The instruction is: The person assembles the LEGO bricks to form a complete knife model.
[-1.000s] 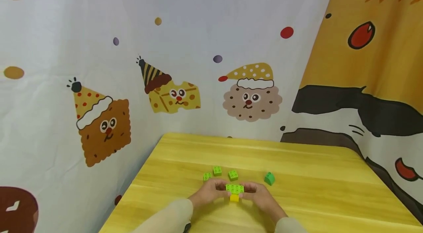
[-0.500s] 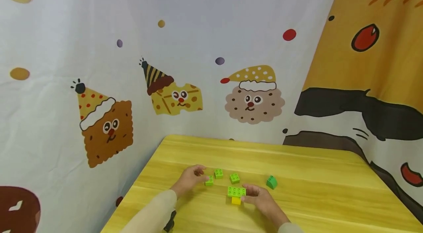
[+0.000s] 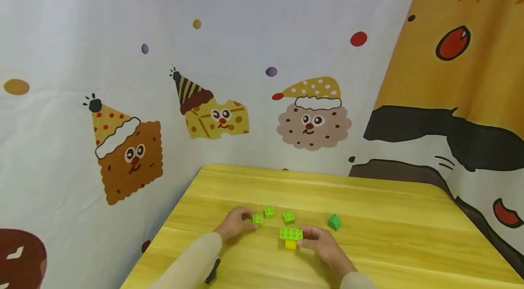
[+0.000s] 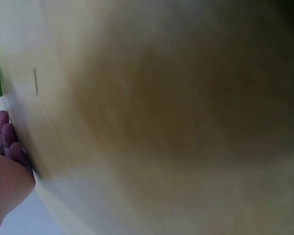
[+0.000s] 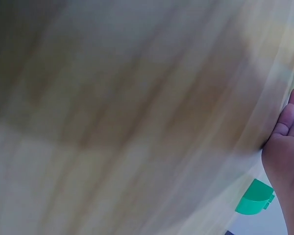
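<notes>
I find the two hands well apart over the wooden table [image 3: 380, 216], the left on one loose brick, the right on the built piece.

The built piece consists of a long lime-green brick [image 3: 291, 234], eight studs showing, above a narrower yellow block [image 3: 290, 245]. It lies between the hands, right against the right hand [image 3: 325, 245]. I record that hand's thumb on the near side and fingers behind, pinching the piece at its right end. Whether the yellow block rests on the table I cannot tell.

The left hand [image 3: 235, 224] is at the left side of a small lime-green brick [image 3: 257, 220], thumb at its near edge, fingers bent toward its far edge. Whether they clamp it I cannot tell; the left wrist view shows only part of the hand.

Two further lime-green bricks [image 3: 269, 211] lie beyond the built piece, between the hands from side to side, neither touched. A darker green curved block [image 3: 334, 222] lies apart, beyond the right hand. I note a patterned curtain [image 3: 254, 20] behind the table.
</notes>
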`<action>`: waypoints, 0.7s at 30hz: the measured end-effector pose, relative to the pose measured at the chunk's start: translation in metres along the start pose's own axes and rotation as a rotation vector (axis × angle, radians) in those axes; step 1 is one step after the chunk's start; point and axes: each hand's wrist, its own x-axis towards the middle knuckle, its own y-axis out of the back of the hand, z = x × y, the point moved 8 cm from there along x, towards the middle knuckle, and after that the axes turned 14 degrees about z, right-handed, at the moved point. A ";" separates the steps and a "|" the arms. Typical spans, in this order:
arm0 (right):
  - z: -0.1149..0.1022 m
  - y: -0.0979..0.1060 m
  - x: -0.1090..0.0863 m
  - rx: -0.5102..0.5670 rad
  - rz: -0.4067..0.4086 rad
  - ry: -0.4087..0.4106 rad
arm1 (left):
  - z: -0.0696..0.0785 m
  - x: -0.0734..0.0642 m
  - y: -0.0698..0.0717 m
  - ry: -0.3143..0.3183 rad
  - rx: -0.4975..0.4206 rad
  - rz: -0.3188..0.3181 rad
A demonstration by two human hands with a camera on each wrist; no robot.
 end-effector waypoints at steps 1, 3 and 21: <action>0.002 0.001 -0.001 -0.006 0.011 -0.006 | 0.000 0.000 -0.002 -0.002 0.001 -0.007; 0.006 0.002 -0.001 -0.012 0.021 -0.018 | -0.003 0.001 -0.002 0.005 0.006 -0.015; -0.001 0.000 0.001 0.002 0.038 -0.031 | 0.020 0.016 0.015 0.148 -0.107 0.031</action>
